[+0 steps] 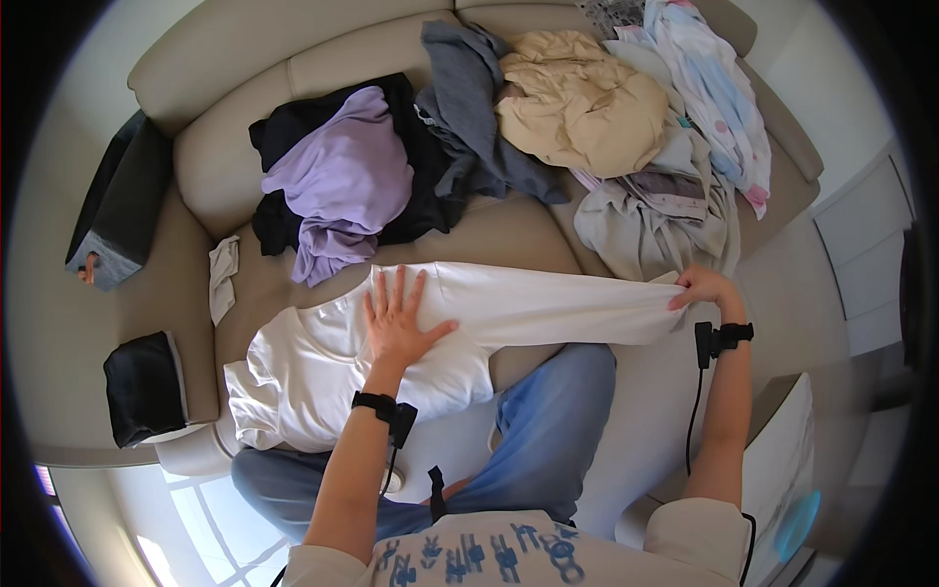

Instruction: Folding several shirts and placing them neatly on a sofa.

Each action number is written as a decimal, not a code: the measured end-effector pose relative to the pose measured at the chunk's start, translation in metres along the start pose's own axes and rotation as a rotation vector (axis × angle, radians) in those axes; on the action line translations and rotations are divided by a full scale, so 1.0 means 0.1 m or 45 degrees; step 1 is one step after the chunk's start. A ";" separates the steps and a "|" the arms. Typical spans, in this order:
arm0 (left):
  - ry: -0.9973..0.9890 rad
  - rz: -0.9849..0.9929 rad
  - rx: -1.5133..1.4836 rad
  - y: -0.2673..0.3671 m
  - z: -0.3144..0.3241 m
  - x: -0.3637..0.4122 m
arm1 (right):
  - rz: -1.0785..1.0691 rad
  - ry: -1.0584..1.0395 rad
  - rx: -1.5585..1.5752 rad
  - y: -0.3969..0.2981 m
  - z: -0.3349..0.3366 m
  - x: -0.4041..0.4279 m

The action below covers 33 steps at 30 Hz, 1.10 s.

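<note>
A white long-sleeved shirt point(440, 367) lies across the front of the sofa seat, its neckline towards the upper left. My left hand point(400, 323) rests flat on it near the shoulder, fingers spread, pressing but not gripping. Over at the right, my right hand point(700, 287) pinches the cuff end of one sleeve, which is stretched out straight sideways. The shirt's other sleeve lies bunched at the left. Both of my wrists wear black straps with small devices and cables.
Behind the shirt on the beige leather sofa point(242, 132) lie a lavender garment point(352, 161) on black clothing, a dark grey garment point(469, 95), a tan garment point(587, 103) and grey clothes point(623, 227). Folded black fabric point(144, 389) sits left; a marble-patterned tabletop point(785, 447) stands right.
</note>
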<state>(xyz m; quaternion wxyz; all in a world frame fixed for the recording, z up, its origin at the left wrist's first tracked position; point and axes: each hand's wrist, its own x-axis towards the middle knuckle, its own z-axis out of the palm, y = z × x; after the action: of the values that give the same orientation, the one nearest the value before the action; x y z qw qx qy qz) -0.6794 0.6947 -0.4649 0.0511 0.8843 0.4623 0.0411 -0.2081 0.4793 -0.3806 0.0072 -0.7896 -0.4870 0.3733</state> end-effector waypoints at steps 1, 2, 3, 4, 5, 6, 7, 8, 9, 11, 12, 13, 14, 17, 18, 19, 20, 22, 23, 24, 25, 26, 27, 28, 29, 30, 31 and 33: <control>0.000 -0.002 0.004 0.00 0.00 0.00 | -0.062 -0.005 0.238 0.05 0.02 -0.05; 0.001 -0.003 0.007 0.00 0.01 0.00 | -0.057 -0.005 0.239 0.10 0.08 -0.11; -0.004 -0.010 0.011 -0.03 0.01 -0.01 | -0.193 0.134 0.769 0.02 0.14 -0.20; -0.007 -0.013 0.025 -0.04 0.02 -0.01 | -0.321 0.279 1.297 -0.06 0.17 -0.29; -0.010 -0.018 0.038 -0.05 0.02 -0.01 | -0.320 0.275 1.298 -0.17 0.17 -0.33; -0.011 -0.015 0.037 -0.05 0.02 -0.01 | -0.269 0.329 1.330 -0.28 0.17 -0.39; -0.004 -0.014 0.031 -0.05 0.02 -0.01 | -0.219 0.381 1.361 -0.33 0.18 -0.42; 0.004 -0.014 0.027 -0.05 0.02 -0.02 | -0.219 0.381 1.363 -0.16 0.17 -0.35; 0.007 0.005 0.011 -0.01 0.03 0.00 | -0.092 0.356 0.808 0.14 0.10 -0.32; 0.003 0.004 -0.006 0.02 0.03 0.00 | 0.031 0.305 0.259 0.30 0.09 -0.35; 0.002 -0.003 -0.002 0.00 0.02 -0.01 | 0.141 0.204 0.162 0.27 0.09 -0.39; 0.000 -0.013 0.010 -0.03 0.01 -0.02 | 0.251 0.103 0.063 0.23 0.09 -0.45; -0.003 -0.023 0.021 -0.04 0.01 -0.03 | 0.294 0.056 0.004 0.22 0.06 -0.49; 0.017 0.000 -0.022 0.03 0.00 -0.01 | 0.166 0.169 0.442 0.66 0.11 -0.71; 0.015 -0.011 -0.013 0.01 -0.01 -0.02 | 0.155 0.159 0.444 0.58 0.17 -0.71; 0.020 -0.022 -0.001 -0.04 -0.02 -0.04 | 0.025 0.325 0.938 0.34 0.23 -0.71; 0.027 -0.025 0.001 -0.05 -0.02 -0.05 | -0.101 0.493 1.427 0.18 0.25 -0.72; 0.027 -0.006 -0.023 -0.01 -0.03 -0.02 | -0.080 0.572 1.364 0.13 0.16 -0.74; 0.028 0.009 -0.037 0.02 -0.03 -0.02 | -0.066 0.643 1.306 0.09 0.11 -0.74; 0.028 0.001 -0.030 -0.01 -0.04 -0.02 | -0.105 0.663 1.440 -0.21 0.11 -0.71; 0.020 -0.004 -0.035 -0.01 -0.03 -0.03 | -0.109 0.657 1.441 -0.47 0.11 -0.65; 0.015 -0.008 -0.040 -0.03 -0.04 -0.03 | -0.141 0.545 1.426 -0.70 0.09 -0.59; 0.017 -0.013 -0.037 -0.04 -0.03 -0.03 | -0.171 0.433 1.408 -0.95 0.11 -0.50; 0.032 -0.007 -0.042 -0.06 -0.02 -0.04 | -0.207 0.388 1.423 -1.22 0.17 -0.39; 0.051 0.004 -0.051 -0.07 -0.02 -0.05 | -0.243 0.348 1.435 -1.48 0.21 -0.30; 0.056 0.005 -0.055 -0.06 -0.03 -0.04 | -0.278 0.224 1.358 -1.64 0.25 -0.16; 0.056 0.007 -0.069 -0.06 -0.04 -0.05 | -0.316 0.096 1.278 -1.79 0.32 0.02; 0.063 -0.005 -0.084 -0.05 -0.02 -0.05 | -0.279 0.065 1.210 -2.21 0.56 0.31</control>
<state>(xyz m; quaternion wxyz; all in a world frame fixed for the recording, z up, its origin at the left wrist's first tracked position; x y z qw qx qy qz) -0.6867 0.6938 -0.4638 0.0689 0.8800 0.4634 0.0779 -0.4031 0.5994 -0.3561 0.4179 -0.6518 -0.3428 0.5320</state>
